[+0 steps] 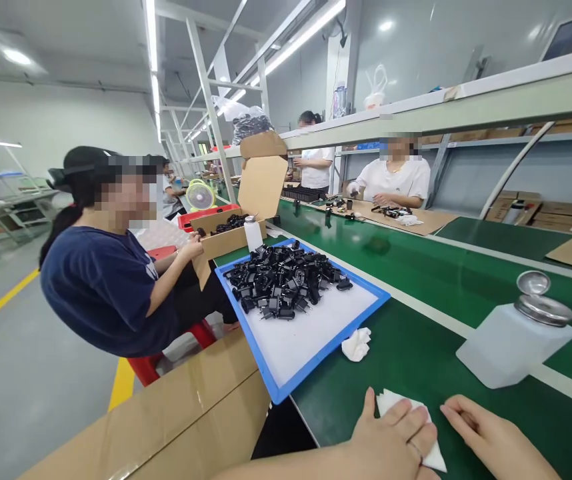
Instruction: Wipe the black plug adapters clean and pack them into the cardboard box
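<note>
My left hand [396, 437] lies flat with spread fingers on a folded white tissue [433, 450] at the front of the green table. To its right, my right hand [491, 430] rests near the tissue with its fingers curled in; whatever they may hold is hidden. A crumpled white tissue [356, 345] sits beyond my left hand, by the corner of a blue-rimmed tray [326, 357]. Heaped in the tray are several black plug-like parts [281, 280]. At the right stands a translucent bottle [513, 343] with its metal lid raised.
On the left a person in a dark blue shirt [101, 287] sits by an open cardboard box [223, 243]. A small white bottle [253, 233] stands behind the tray. Cardboard [191, 407] fills the lower left. Across the table sits a person in white [396, 177].
</note>
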